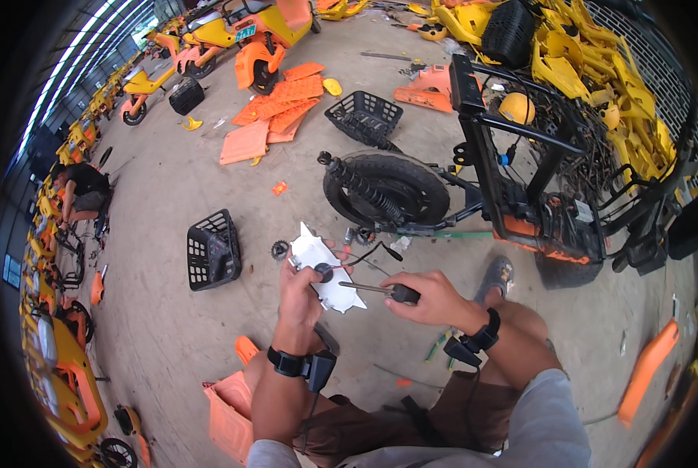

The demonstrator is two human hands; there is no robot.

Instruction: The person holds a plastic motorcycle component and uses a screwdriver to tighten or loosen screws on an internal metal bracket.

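A white, angular plastic panel [318, 261] is gripped in my left hand [298, 290], whose thumb presses beside a round black part [325, 271] set in it. From this part a thin black cable [374, 251] with a connector end curls off to the right. My right hand [431, 296] is closed round the dark handle of a screwdriver [372, 287]. The screwdriver's shaft points left, and its tip lies at the panel's right side; whether it touches cannot be made out. Dark straps with small boxes sit on both my wrists.
Beyond my hands lies a stripped scooter frame [513, 148] with its wheel [388, 191]. Black baskets [214, 251] and orange panels [279, 109] lie on the concrete floor. Yellow body parts [630, 93] are heaped at the right. A crouching person [84, 191] is beside scooters at the left.
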